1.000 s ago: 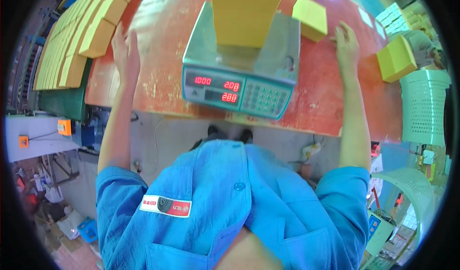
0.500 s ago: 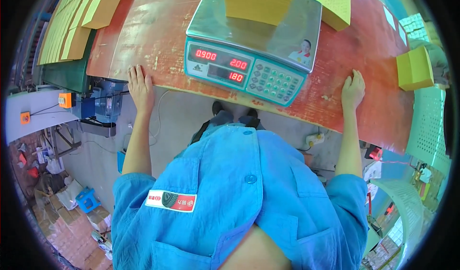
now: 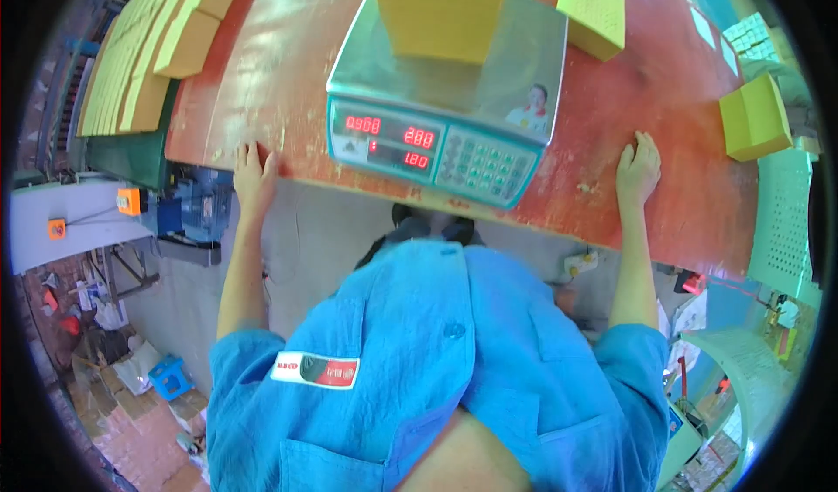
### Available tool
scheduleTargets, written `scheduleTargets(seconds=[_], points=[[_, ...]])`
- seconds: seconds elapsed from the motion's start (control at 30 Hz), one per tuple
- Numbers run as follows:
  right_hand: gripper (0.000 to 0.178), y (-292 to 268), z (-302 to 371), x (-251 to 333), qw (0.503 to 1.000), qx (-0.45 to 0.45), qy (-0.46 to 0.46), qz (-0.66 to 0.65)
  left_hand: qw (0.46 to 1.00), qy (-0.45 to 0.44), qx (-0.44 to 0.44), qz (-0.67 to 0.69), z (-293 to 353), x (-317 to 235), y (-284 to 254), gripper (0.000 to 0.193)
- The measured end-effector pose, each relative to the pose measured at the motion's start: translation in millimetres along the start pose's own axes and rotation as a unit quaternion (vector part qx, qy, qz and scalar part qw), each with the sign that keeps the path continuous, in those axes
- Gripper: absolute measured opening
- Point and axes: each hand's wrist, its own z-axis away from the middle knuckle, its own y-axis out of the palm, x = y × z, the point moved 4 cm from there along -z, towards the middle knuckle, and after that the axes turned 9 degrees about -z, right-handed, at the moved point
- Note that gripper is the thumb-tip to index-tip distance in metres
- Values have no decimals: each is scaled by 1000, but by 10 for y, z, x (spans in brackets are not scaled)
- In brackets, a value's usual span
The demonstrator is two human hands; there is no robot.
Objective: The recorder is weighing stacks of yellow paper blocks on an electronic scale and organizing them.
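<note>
My left hand (image 3: 255, 178) lies on the near edge of the red worktable (image 3: 262, 82), left of the scale, with its fingers stretched over the edge and nothing in them. Farther right, my right hand (image 3: 639, 169) rests on the same tabletop, fingers lying loosely forward, also holding nothing. Between them stands a teal digital scale (image 3: 476, 173) with a lit red display and a keypad. A yellow-brown cardboard box (image 3: 441, 12) sits on its metal pan, its top cut off by the picture's edge. Neither hand touches the scale or the box.
Rows of cardboard boxes (image 3: 131, 73) stand at the far left. One yellow box (image 3: 594, 12) lies behind the scale's right side, and another yellow box (image 3: 755, 121) is at the table's right end. A blue stool (image 3: 169, 377) stands on the floor at left.
The whole view has shifted slightly, so the scale and its box appear lower and farther left. Both hands stay resting on the table.
</note>
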Motion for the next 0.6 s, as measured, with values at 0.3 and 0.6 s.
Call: scheduleTargets(seconds=[0.3,0.6], points=[[40,-227,-1431,1888,829,70,12,-554,690,53,205,692,-1605,-2168,-2598,68],[44,351,-1352,3012,686,146,133,-701,736,89,269,615,-1779,-2822,-2874,45]])
